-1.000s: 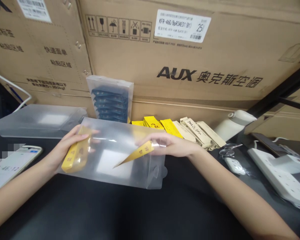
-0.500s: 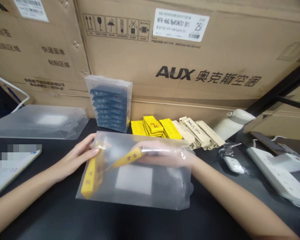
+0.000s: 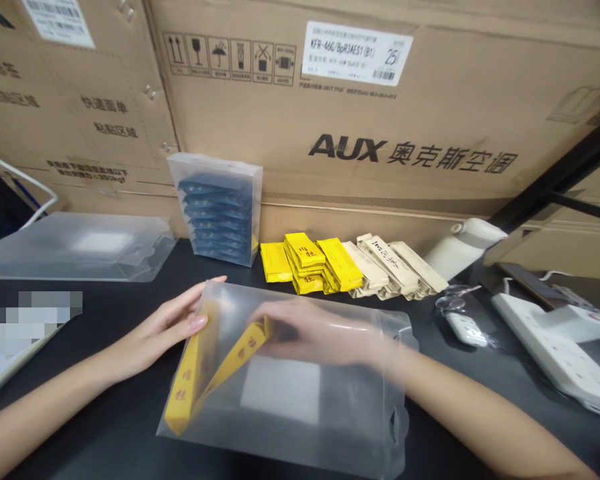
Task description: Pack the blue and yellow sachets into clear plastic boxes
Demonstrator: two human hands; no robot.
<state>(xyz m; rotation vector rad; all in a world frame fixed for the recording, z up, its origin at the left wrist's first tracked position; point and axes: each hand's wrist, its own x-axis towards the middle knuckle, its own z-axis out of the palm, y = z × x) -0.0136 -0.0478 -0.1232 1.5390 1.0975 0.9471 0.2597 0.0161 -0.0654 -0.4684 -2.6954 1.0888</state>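
A frosted clear plastic box [image 3: 350, 393] lies on its side on the black table, its flap end to the right. Inside, a yellow packet [image 3: 184, 383] stands along the left end. My left hand [image 3: 173, 323] grips the box's upper left corner, thumb on the near face and fingers behind. My right hand [image 3: 305, 330] reaches into the box from the right, seen blurred through the plastic. Its fingers pinch the top of a second yellow packet [image 3: 243, 350], which leans, its lower end close to the first packet. A white label [image 3: 280, 390] shows through the box.
Behind stand a box of blue packets [image 3: 217, 213], yellow packets [image 3: 305, 257] and beige packets [image 3: 393, 263]. A flat plastic box [image 3: 85, 247] lies left, above a tablet [image 3: 20, 353]. To the right are a white bottle [image 3: 463, 247], an earphone case [image 3: 466, 329] and a power strip [image 3: 555, 353]. Cartons [image 3: 240, 127] rise behind.
The plastic box has shifted down and slightly right, tilting more. My right hand and its packet have moved left and down inside it, toward the first packet.
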